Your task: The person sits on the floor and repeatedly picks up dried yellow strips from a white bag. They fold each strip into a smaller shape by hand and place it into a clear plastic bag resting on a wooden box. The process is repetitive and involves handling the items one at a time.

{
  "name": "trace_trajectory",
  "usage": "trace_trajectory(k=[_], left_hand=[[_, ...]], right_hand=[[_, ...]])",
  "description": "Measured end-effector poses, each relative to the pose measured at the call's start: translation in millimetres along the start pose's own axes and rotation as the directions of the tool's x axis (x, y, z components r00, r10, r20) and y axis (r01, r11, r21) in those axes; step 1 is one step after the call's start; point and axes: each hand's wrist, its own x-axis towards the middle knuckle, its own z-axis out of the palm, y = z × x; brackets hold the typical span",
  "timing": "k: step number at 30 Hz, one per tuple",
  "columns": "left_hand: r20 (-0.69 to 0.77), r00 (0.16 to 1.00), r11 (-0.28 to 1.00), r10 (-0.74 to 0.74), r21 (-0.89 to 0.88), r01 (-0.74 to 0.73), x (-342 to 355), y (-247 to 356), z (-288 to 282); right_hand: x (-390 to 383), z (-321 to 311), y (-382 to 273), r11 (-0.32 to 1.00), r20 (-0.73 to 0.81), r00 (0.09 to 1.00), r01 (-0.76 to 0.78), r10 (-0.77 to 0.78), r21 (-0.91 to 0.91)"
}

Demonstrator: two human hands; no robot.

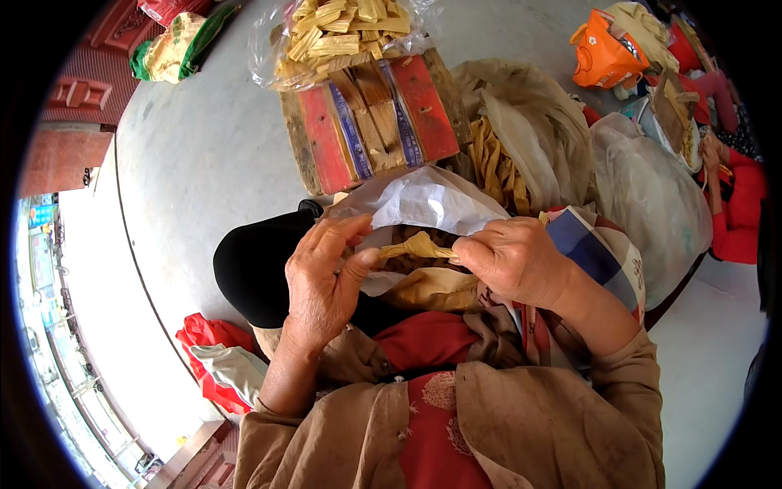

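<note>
A red wooden desk [434, 106] is standing at the upper centre of the frame. A large plastic sack [542, 122] is slumping to its right. A clear bag of yellow pieces [350, 24] is resting on the desk. A white bag [432, 197] is gaping at the centre. The left hand [326, 273], left of centre, is touching one end of a yellow strip [421, 244] with its thumb; its grip is remaining unclear. The right hand [511, 257] is pinching the other end. The strip is spanning between them, long axis running left to right, bunching mid-length; neither hand is lying clearly nearer.
</note>
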Motion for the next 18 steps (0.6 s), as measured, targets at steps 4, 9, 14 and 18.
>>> trace_trajectory(k=[4, 9, 14, 18], left_hand=[[0.348, 0.849, 0.768, 0.398, 0.38, -0.515, 8, 22, 13], [0.44, 0.804, 0.72, 0.4, 0.391, -0.573, -11, 15, 6], [0.36, 0.869, 0.792, 0.34, 0.39, -0.471, 4, 1, 0], [0.145, 0.952, 0.893, 0.268, 0.334, -0.302, 60, -6, -18]], right_hand=[[17, -4, -20, 0.99, 0.01, 0.992, 0.128, -0.127, -0.067], [-2, -2, -14, 0.98, 0.167, 0.979, 0.084, -0.114, 0.18], [11, -1, 5, 0.981, 0.165, 0.986, -0.01, -0.023, 0.194], [56, -9, 48, 0.998, -0.051, 0.997, -0.056, 0.056, 0.019]])
